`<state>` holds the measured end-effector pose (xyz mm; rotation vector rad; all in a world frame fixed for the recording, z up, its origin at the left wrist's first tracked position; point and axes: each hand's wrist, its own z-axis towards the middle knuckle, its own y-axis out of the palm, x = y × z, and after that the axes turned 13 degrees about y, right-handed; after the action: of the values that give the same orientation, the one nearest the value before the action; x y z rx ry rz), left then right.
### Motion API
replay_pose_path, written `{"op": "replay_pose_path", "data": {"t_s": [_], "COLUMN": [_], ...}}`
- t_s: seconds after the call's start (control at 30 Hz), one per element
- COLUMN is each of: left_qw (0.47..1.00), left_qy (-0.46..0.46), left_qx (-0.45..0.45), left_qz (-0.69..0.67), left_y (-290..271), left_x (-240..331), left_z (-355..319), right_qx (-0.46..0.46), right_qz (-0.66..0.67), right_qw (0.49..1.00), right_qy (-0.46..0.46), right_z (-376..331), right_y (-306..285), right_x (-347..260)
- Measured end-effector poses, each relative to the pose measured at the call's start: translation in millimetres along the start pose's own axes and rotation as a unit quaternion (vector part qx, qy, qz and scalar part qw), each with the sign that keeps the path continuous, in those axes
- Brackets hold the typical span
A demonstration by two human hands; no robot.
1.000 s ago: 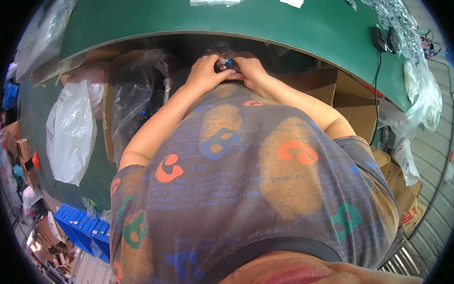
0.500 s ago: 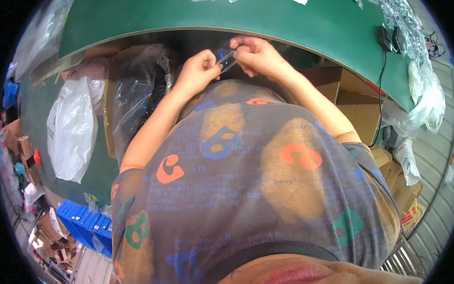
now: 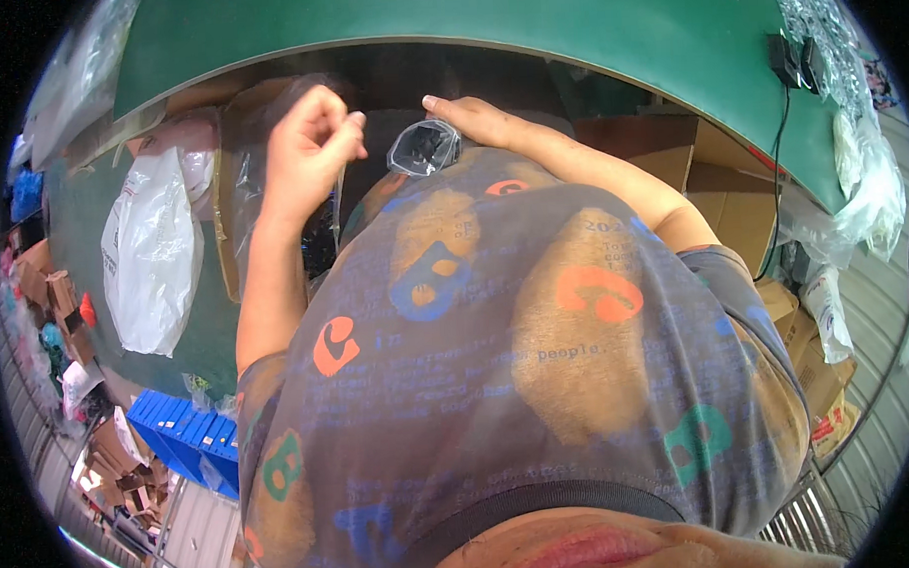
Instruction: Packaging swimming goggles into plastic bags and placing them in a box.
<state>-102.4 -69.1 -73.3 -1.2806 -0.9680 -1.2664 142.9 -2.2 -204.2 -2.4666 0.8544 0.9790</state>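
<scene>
My right hand (image 3: 474, 121) is in front of my belly, below the edge of the green table. Its thumb side shows, and its other fingers are mostly hidden. Against it rests a small clear plastic bag (image 3: 425, 150) with something dark inside, which the hand appears to grip. Apart from the bag, to the left, my left hand (image 3: 317, 139) is raised with curled fingers and the thumb pressed close to them. What it holds, if anything, is too small or hidden to see.
The green table (image 3: 415, 15) curves across the far side. At left lies a white plastic bag (image 3: 151, 260) near a carton lined with clear plastic. An open cardboard box (image 3: 727, 199) stands at right under the table, beside a hanging black cable (image 3: 777, 183). Blue bins (image 3: 184, 434) are at lower left.
My left hand has pulled away to the left from the clear bag. The bag, stretched between both hands before, now sits by my right hand, nearer my belly. The view has shifted slightly.
</scene>
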Motion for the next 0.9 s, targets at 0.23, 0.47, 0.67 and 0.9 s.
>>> {"op": "replay_pose_path", "data": {"t_s": [0.23, 0.47, 0.67, 0.9], "left_qw": [0.969, 0.959, 0.940, 0.991], "left_qy": [0.092, 0.239, 0.209, 0.097], "left_qx": [-0.106, -0.004, -0.120, -0.031], "left_qz": [0.205, 0.152, 0.242, 0.089], "left_y": [53.4, 54.5, 53.4, 69.6], "left_x": [6.6, 13.1, 1.2, -17.9], "left_z": [5.5, 10.2, 2.9, 1.8], "right_qx": [-0.028, 0.049, 0.011, 0.033], "right_qz": [0.033, 0.049, 0.047, 0.082], "right_qw": [0.998, 0.998, 0.999, 0.996], "right_qy": [-0.043, -0.002, -0.005, -0.013], "right_z": [5.6, 10.7, 25.2, 21.4], "right_y": [4.6, 2.4, -3.3, -1.5], "right_x": [4.1, 9.9, 20.7, 19.3]}}
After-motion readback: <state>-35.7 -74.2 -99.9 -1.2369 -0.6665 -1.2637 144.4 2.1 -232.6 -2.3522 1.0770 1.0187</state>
